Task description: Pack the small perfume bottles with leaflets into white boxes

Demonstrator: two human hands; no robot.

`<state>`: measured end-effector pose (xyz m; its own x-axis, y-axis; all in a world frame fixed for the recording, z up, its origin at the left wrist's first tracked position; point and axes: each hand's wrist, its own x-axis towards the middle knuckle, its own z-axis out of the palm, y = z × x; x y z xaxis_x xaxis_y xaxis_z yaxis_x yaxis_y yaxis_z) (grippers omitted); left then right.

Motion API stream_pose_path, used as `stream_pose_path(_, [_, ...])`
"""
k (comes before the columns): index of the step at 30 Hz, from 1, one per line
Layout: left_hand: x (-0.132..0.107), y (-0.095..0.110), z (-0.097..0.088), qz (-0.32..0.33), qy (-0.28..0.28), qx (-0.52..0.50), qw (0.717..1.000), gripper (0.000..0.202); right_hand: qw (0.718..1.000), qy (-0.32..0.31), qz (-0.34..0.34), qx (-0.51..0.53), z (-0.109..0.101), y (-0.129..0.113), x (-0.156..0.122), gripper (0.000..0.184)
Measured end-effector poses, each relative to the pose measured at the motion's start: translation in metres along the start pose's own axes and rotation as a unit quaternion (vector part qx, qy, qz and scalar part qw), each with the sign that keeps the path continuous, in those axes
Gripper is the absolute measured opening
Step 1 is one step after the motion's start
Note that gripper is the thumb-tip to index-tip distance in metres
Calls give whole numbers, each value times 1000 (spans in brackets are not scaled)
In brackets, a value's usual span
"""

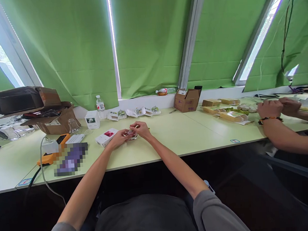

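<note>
My left hand point(119, 139) has its fingers curled around the side of a small, clear, shiny round container point(133, 136) with something dark reddish in it. My right hand point(141, 129) pinches at the top of this container, and what its fingertips hold is too small to make out. The two hands almost meet just above the table. Right beside my left hand lies a white box point(106, 137) with a pink-red picture on it. A small yellow-green bit shows past my right wrist.
A white box point(92, 119), a water bottle point(99, 104) and several small opened packs point(136, 112) stand along the back. To the left are a phone point(72, 160), an orange power strip point(63, 138) and cartons point(57, 124). At right, a co-worker's hands point(271, 109) are near yellowish trays point(231, 116).
</note>
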<state>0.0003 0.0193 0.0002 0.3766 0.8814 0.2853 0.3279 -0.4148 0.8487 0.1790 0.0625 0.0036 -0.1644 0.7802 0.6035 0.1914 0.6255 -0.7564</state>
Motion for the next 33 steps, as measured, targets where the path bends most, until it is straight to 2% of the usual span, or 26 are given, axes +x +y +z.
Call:
stream_pose_path(6, [-2, 6, 0, 0, -13, 2, 1000, 50, 992, 24, -66, -106, 2, 2, 0, 6])
stream_pose_path(22, [-5, 14, -1, 10, -10, 41, 999, 50, 960, 9, -109, -259, 2, -6, -3, 8])
stream_pose_path(33, [-1, 3, -3, 16, -2, 49, 999, 47, 927, -5, -123, -353, 5, -19, -4, 11])
